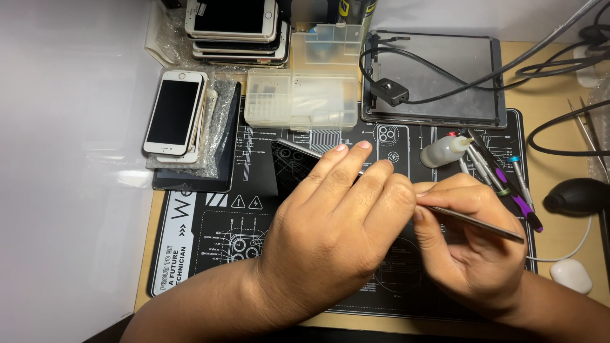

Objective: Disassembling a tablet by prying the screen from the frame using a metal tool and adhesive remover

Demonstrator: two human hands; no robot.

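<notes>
the left hand [330, 235] lies flat over a dark phone [293, 166] on the black mat [190, 254], fingers spread and pressing it down; only the phone's upper left corner shows, so it lies under and just beyond the fingertips, its long axis running from upper left to lower right. the right hand [467, 244] is clenched around a thin metal tool [473, 222], held like a pen, its tip pointing left and hidden behind the left hand's knuckles, so the right hand is just beside the phone's right edge. the mat carries white line diagrams and warning triangles near its left border. above it sit a clear plastic parts box [302, 98], stacks of white phones [175, 114] on bubble wrap, a grey tablet shell [438, 76], and a small white squeeze bottle [445, 152].
</notes>
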